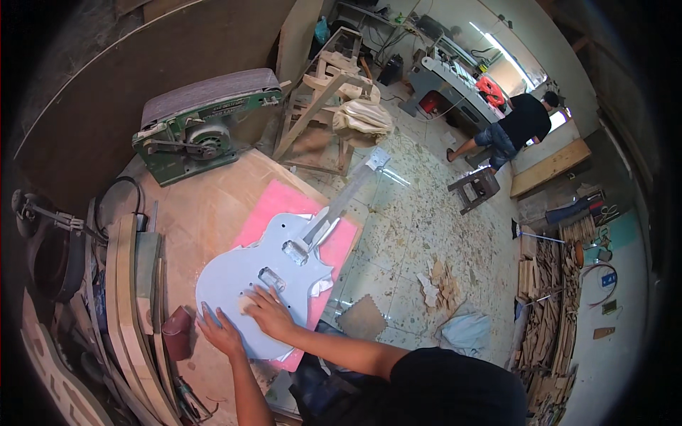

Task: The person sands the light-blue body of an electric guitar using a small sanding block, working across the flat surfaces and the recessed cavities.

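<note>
A pale grey-blue electric guitar body (234,284) lies face up on a pink sheet (339,245). Its neck (341,202), with white material along its base, points away to the upper right, past the bench edge. Two rectangular pickup cavities and several small holes show in the top. My left hand (220,334) rests flat at the body's lower left edge, fingers stretched out. On the face below the cavities, my right hand (271,316) presses down a small tan pad (246,304), mostly covered by the fingers. Its exact kind is hidden.
A green belt sander (206,131) stands at the bench's far end. Curved wood strips (128,284) and a dark red sandpaper roll (177,332) lie left. Wood shavings litter the floor (419,220). A person (522,124) works at a far machine, near a stool (474,190).
</note>
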`<state>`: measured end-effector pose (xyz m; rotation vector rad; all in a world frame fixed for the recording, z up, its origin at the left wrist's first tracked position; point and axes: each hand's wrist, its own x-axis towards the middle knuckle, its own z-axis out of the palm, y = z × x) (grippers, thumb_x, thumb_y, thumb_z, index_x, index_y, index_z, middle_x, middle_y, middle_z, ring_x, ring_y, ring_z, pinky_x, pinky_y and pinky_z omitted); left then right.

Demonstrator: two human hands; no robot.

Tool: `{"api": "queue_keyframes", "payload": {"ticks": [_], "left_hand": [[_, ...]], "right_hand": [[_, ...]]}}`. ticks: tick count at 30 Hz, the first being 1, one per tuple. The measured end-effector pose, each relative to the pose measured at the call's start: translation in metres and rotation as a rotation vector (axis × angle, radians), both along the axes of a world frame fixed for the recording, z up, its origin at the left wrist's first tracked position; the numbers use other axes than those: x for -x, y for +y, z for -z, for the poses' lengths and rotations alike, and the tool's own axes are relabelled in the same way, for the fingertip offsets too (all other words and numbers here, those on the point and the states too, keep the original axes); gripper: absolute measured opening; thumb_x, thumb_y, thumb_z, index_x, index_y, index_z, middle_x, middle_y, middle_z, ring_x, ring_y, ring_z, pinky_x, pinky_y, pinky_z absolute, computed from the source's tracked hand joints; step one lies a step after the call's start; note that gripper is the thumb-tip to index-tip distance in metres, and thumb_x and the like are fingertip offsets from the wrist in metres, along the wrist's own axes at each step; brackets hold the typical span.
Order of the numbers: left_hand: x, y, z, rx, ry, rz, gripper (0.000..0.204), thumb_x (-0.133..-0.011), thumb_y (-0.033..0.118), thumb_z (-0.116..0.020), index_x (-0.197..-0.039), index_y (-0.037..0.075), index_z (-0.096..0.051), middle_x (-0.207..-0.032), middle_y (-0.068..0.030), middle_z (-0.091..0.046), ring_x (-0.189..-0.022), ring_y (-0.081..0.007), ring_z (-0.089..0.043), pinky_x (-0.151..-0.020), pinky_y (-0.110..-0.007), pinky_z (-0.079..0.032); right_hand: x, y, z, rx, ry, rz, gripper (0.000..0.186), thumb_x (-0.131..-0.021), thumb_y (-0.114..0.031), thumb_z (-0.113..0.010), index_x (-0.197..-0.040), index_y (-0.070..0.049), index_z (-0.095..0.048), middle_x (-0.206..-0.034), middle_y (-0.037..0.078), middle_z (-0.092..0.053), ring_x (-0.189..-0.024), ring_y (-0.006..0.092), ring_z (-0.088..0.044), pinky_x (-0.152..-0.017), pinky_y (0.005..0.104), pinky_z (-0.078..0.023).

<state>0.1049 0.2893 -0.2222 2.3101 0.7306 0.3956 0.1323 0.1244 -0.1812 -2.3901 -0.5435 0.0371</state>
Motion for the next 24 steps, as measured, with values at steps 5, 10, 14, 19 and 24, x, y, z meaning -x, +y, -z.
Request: {"api": "queue_keyframes", "payload": {"ticks": [5,10,14,19,24], "left_hand": [[-0.001,-0.003,-0.011,-0.06,0.043,-0.001,0.05,-0.108,0.032,-0.055,-0.148,0.002,-0.057,-0.151,-0.0328,-0.048,-0.139,-0.0494,-0.046,-0.118,-0.053,-0.035],[0.0,-0.004,-0.003,-0.016,-0.002,0.022,0.05,-0.109,0.033,-0.054,-0.148,0.002,-0.056,-0.15,-0.0319,-0.049,-0.139,-0.0488,-0.046,-0.119,-0.053,-0.034],[-0.001,0.003,-0.004,-0.049,0.002,0.024,0.051,-0.109,0.033,-0.053,-0.149,0.002,-0.055,-0.15,-0.0319,-0.049,-0.14,-0.0485,-0.045,-0.119,-0.053,-0.033],[0.0,-0.002,-0.005,-0.009,0.026,0.028,0.051,-0.11,0.034,-0.051,-0.15,0.004,-0.055,-0.153,-0.0275,-0.051,-0.143,-0.0517,-0.041,-0.122,-0.056,-0.029],[0.002,0.004,0.004,0.006,0.005,0.048,0.05,-0.11,0.034,-0.051,-0.15,0.004,-0.055,-0.153,-0.0258,-0.052,-0.144,-0.052,-0.04,-0.122,-0.057,-0.03]], "right_hand": [[0.036,-0.028,0.0,0.021,0.048,-0.048,0.019,-0.094,-0.007,-0.061,-0.11,-0.013,-0.071,-0.151,0.014,-0.053,-0.15,0.0405,-0.038,-0.121,0.0675,-0.026],[-0.005,0.0,0.001,0.007,0.013,-0.007,0.021,-0.093,-0.008,-0.065,-0.113,-0.014,-0.069,-0.155,0.013,-0.05,-0.15,0.0415,-0.04,-0.12,0.0696,-0.029],[0.047,-0.03,0.004,0.046,0.038,-0.01,0.02,-0.094,-0.008,-0.065,-0.113,-0.013,-0.068,-0.153,0.014,-0.052,-0.15,0.0409,-0.039,-0.122,0.0676,-0.026],[0.016,-0.021,0.0,-0.009,0.046,0.013,0.02,-0.094,-0.008,-0.066,-0.112,-0.012,-0.068,-0.153,0.014,-0.052,-0.151,0.0406,-0.038,-0.121,0.0682,-0.026],[-0.003,-0.005,0.001,0.007,0.039,0.069,0.019,-0.093,-0.007,-0.067,-0.111,-0.012,-0.068,-0.154,0.013,-0.051,-0.151,0.0398,-0.038,-0.12,0.0709,-0.027]]}}
